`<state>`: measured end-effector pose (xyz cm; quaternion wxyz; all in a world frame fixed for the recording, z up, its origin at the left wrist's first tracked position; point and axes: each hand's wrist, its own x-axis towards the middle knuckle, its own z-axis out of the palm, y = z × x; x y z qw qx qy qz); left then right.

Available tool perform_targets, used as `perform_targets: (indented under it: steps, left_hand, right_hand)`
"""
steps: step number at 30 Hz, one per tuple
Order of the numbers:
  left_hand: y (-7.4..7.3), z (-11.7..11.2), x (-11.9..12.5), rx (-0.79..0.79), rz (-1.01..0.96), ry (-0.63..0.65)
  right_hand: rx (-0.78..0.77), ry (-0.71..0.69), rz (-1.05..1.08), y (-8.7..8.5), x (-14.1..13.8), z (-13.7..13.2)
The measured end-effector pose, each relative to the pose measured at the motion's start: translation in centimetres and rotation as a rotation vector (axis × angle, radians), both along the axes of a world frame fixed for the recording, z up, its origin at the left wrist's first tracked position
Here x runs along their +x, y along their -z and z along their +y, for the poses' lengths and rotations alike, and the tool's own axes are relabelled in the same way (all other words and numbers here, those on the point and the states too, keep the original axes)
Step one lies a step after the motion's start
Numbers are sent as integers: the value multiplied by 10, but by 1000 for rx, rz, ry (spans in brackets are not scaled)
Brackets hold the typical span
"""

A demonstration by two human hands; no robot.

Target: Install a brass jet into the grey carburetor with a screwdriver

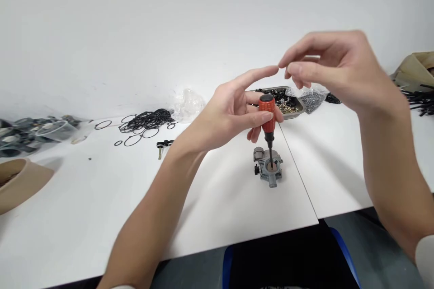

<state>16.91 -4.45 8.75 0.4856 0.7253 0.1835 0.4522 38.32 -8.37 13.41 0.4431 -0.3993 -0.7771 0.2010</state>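
My left hand is closed around the red handle of a screwdriver, with thumb and lower fingers on the grip and the index finger stretched out to the right. Upright, the screwdriver's dark shaft points down into the round opening of a small grey metal carburetor, which lies on the white table. Above and to the right hovers my right hand, its fingers loosely bent and apart from the thumb, nothing visible in them. Its index fingertip meets or nearly meets my left index fingertip.
Behind the hands stands a metal tray of small parts beside a plastic bag. Black rubber rings lie left of centre. Tan containers stand at both sides. A seam and the front edge cross the table.
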Motion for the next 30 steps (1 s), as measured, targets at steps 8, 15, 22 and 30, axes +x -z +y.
perform_targets:
  steps: [8, 15, 22, 30]
  left_hand:
    - [1, -1, -1, -13, 87, 227]
    - [6, -12, 15, -18, 92, 43]
    - [6, -5, 9, 8, 33, 217]
    - [9, -6, 12, 12, 16, 176]
  right_hand:
    - [-9, -322, -332, -8, -17, 1]
    - [330, 162, -417, 5, -49, 1]
    - [231, -229, -491, -8, -21, 0]
    - [368, 139, -522, -5, -39, 0]
